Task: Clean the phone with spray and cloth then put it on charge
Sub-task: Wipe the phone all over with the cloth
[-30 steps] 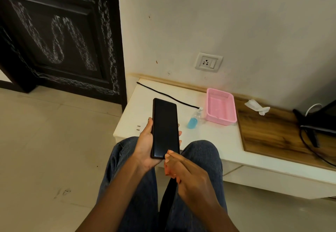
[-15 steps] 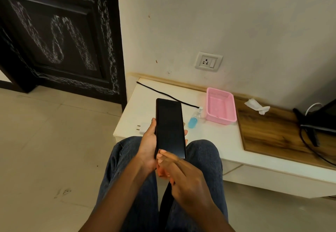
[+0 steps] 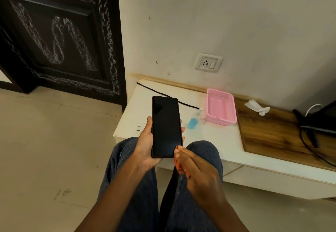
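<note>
The left hand [image 3: 145,144] cradles the phone [image 3: 166,126] from beneath, thumb along its left edge and fingertips just showing past its right edge, so it is closed around the handset; the palm itself is mostly hidden under the phone. The phone stands nearly upright in the picture, its dark screen facing up, held above the knees and over the near edge of the white table [image 3: 214,140]. The right hand [image 3: 198,170] has its fingers bunched together, tips touching the phone's lower right corner; whether they pinch anything cannot be told, as the fingertips overlap each other. Both forearms run out of the bottom of the frame. Part of a white charger plug [image 3: 138,128] peeps out left of the left thumb, the rest hidden behind the hand. A black cable [image 3: 187,104] lies across the table, its middle stretch covered by the phone. Just right of the phone, a small spray bottle [image 3: 193,120] with blue liquid stands close beside a pink basket [image 3: 221,120]. Farther right, a crumpled white cloth [image 3: 257,107] rests on a wooden board [image 3: 272,137], well apart from the hands. The table's bare front strip between bottle and board is open. A wall socket [image 3: 208,62] sits above the table. Dark equipment with cables at the far right is cut off by the frame.
</note>
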Available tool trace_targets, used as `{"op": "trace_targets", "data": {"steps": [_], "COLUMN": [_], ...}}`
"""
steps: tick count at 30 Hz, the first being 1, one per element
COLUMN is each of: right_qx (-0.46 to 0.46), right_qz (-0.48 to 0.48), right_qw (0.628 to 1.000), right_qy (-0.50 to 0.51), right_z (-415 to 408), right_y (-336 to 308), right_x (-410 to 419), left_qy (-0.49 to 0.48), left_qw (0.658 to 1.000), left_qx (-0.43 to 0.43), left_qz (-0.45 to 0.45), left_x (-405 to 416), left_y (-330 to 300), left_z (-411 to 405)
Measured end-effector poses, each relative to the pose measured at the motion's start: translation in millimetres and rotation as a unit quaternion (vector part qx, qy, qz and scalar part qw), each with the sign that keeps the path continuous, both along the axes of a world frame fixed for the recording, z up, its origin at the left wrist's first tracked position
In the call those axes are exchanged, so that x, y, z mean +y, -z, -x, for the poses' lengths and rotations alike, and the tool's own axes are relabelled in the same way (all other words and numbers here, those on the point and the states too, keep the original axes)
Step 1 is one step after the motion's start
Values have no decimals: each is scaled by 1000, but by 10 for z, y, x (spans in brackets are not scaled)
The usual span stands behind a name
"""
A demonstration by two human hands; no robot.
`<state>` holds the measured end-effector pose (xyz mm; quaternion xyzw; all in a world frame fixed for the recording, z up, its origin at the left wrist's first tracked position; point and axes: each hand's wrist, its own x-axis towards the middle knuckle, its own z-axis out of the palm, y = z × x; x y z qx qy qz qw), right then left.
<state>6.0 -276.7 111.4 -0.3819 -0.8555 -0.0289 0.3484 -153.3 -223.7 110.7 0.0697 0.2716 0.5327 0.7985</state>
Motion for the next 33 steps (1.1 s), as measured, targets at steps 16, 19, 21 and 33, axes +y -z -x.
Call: {"op": "trace_targets", "data": {"steps": [16,19,21,33], "right_qx": [-4,-35,-33,-10], "right_qz": [122,92,75,65], "right_qw": [991,992,993,994], "right_qy": [61,84,81,86], "right_z": [72,89,92,6], "right_y": [-318,-312,-293,-277], "right_x": [693,760,783,919], "left_qy": [57,58,63,106], "left_qw": [995,996,996,991], "left_qx": [76,71,66,79], "left_qz": [9,3,-2,-5], "left_x": [-33,-39,-49,-82], "left_y": [51,61,65,129], "left_z": [-111,-131,-136,-194]}}
